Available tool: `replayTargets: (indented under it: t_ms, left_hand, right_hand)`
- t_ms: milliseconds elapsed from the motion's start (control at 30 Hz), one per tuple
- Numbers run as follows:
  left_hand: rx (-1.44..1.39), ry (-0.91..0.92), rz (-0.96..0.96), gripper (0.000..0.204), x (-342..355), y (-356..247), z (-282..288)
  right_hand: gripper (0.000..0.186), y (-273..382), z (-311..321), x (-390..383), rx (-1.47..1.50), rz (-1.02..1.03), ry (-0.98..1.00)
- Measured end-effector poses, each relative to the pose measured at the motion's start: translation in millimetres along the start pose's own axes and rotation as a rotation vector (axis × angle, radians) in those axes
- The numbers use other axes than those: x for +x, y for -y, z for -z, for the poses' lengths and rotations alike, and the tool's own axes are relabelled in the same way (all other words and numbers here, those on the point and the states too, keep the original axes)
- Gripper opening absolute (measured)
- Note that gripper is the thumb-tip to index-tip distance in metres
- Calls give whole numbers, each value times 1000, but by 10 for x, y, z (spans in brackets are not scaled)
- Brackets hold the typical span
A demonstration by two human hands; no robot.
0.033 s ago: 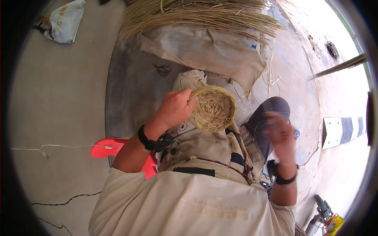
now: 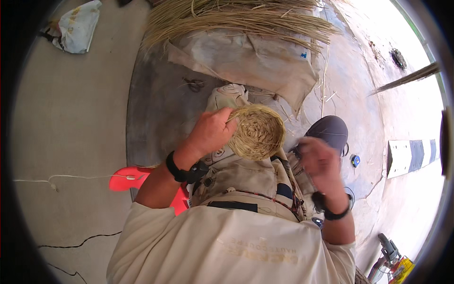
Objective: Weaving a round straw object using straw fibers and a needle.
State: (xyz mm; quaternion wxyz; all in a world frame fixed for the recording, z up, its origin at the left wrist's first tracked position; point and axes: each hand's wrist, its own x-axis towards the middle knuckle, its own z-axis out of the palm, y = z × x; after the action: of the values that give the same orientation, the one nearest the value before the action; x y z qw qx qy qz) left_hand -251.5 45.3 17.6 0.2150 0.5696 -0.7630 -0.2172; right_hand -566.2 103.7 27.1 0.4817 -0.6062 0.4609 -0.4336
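Note:
A small round woven basket (image 2: 257,132) of pale straw rests over my lap, its hollow facing up. My left hand (image 2: 210,130) is closed on its left rim, thumb and fingers pinching the edge and straw ends there. To the right of the basket, apart from it, is my right hand (image 2: 321,158), blurred by motion, with its fingers curled. A thin strand (image 2: 283,144) runs from the basket to these fingers, which seem to pinch it. What else may be between them is too smeared to see.
Long straw bundles (image 2: 236,21) lie on a cloth sheet (image 2: 246,57) ahead. Dark scissors (image 2: 194,84) are on the mat. A blue tape measure (image 2: 355,161) sits right of my dark shoe (image 2: 328,130). A red seat (image 2: 125,179), a white cord (image 2: 71,175) and a white bag (image 2: 79,27) are leftward.
My right hand has moved left, nearer the basket, and more of the shoe and tape measure shows. My left hand and the basket have hardly moved.

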Motion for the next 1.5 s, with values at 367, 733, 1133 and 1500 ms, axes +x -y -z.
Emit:
replayTargets:
  t_ms: [367, 733, 1133, 1500]
  left_hand:
    - [-71, 53, -32, 24, -66, -157, 29]
    - [-9, -70, -47, 22, -95, -279, -144]
    - [41, -106, -25, 25, -99, -117, -231]
    - [249, 22, -390, 26, 97, -342, -132]
  right_hand:
    - [11, -17, -669, 231, -416, 74, 211]
    - [11, -195, -898, 229, -513, 57, 101]
    - [17, -271, -770, 410, -91, -201, 334]
    - [16, 153, -379, 575, -616, 189, 62]
